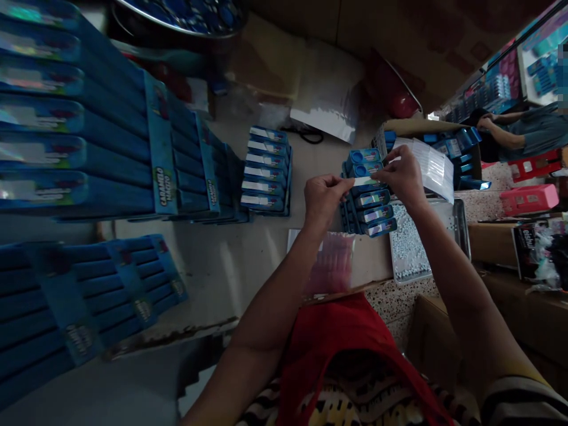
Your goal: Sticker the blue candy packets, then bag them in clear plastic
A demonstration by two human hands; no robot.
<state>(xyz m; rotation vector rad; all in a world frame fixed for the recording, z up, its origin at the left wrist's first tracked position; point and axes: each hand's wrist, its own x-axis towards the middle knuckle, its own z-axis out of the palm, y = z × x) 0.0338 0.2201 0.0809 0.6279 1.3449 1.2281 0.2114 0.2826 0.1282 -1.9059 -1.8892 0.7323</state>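
Between my two hands a small whitish strip [364,181] is stretched level over a blue pack of slim boxes [376,214]. My left hand [325,198] pinches the strip's left end between thumb and fingers. At its right end, my right hand [403,176] closes thumb and fingertips on it. The upper boxes in this pack show round openings, while the lower ones carry pale strips on their ends. Left of my left hand stands a similar blue pack [265,173], with pale strips across its box ends.
Tall stacks of blue packs [115,130] rise at the left. A tray of small white pellets [410,248] and an open carton [399,125] of blue boxes lie right. Pinkish plastic sleeves [331,263] lie near the front edge. Another person [528,133] sits at far right.
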